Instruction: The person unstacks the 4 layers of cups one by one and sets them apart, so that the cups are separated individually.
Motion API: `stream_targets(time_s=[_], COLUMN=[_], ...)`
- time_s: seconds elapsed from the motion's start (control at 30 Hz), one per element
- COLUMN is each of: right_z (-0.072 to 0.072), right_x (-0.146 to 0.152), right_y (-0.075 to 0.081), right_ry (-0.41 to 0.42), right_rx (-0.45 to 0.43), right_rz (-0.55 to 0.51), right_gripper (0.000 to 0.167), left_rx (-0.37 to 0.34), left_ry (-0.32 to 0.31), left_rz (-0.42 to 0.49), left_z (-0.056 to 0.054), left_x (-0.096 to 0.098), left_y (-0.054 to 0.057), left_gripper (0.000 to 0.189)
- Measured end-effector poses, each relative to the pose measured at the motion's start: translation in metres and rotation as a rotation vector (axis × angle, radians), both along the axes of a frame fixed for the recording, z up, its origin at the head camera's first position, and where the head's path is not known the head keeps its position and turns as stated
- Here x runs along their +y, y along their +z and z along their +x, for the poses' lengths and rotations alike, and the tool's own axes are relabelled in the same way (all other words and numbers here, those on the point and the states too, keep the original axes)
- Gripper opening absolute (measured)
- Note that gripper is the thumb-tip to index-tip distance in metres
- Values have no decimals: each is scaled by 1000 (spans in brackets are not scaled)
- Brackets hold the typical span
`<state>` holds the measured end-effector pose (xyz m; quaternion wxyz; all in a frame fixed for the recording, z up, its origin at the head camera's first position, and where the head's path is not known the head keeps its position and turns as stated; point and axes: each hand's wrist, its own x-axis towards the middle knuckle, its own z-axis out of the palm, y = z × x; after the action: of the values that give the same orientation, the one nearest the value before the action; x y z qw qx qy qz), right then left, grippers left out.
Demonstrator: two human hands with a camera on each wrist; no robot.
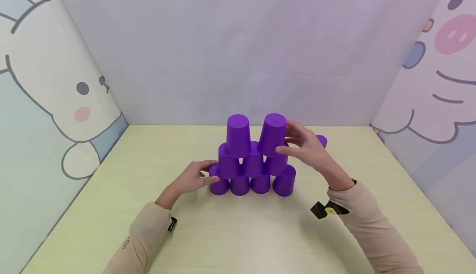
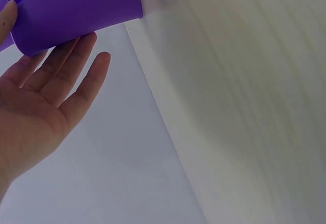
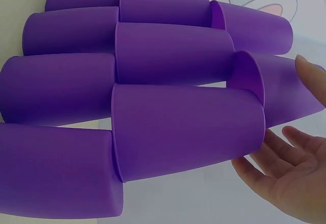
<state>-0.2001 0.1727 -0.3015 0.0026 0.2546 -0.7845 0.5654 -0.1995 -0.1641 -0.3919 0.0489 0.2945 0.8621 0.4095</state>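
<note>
Several purple cups stand upside down in a stacked pyramid of three levels. My right hand (image 1: 306, 148) holds the upper right cup (image 1: 270, 135), thumb in front and fingers behind. The right wrist view shows this cup (image 3: 285, 89) over the middle level, its rim overlapping the cup beneath. Beside it on the top level stands another cup (image 1: 238, 135). At the lower left, my left hand (image 1: 193, 177) touches the outer bottom cup (image 1: 219, 186). In the left wrist view its fingers (image 2: 69, 71) extend along that cup's side, with the thumb against the near side.
One more purple cup (image 1: 322, 140) shows partly behind my right hand, on the pale yellow table (image 1: 241, 232). A plain wall (image 1: 245, 59) rises at the back, and cartoon-printed panels (image 1: 63, 113) flank both sides.
</note>
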Motion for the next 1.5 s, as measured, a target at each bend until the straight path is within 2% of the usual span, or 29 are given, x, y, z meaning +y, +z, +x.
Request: stream_targets(time_s=[0.47,0.5,0.53,0.6,0.73,0.77,0.8,1.07,1.23,1.33,1.5], right_z=[0,0,0,1,2,3,3,7,10,11,11], right_x=[-6,-6,-6,-6,-4,-4,-3,5,13,19,29], right_y=[-6,-5,-4,-3,1,1,2,6,8,9,8], right_ry=[-42,-46,-51,-59,-72,-73,-76,-111,-133,-148,-176], right_rx=[29,34,36,37,32,33,36,114,129,121,111], right_rz=[72,72,73,78,85,87,88,61,31,26,18], right_gripper=[55,54,54,54,53,53,53,51,50,51,52], left_rx=[12,11,7,5,-7,-4,-2,-7,-9,-5,-4], left_ry=[-8,-7,-5,-6,-2,-2,-3,3,2,5,1], left_rz=[7,8,4,9,18,22,22,27,15,12,7], left_z=[-2,-1,2,1,0,-3,-2,-3,-2,1,15], left_x=[-2,-2,0,0,0,-1,-1,-1,0,3,9], left_y=[-3,-3,2,2,1,-4,-4,-4,-2,1,24], left_gripper=[45,45,44,44,45,45,46,45,45,43,38])
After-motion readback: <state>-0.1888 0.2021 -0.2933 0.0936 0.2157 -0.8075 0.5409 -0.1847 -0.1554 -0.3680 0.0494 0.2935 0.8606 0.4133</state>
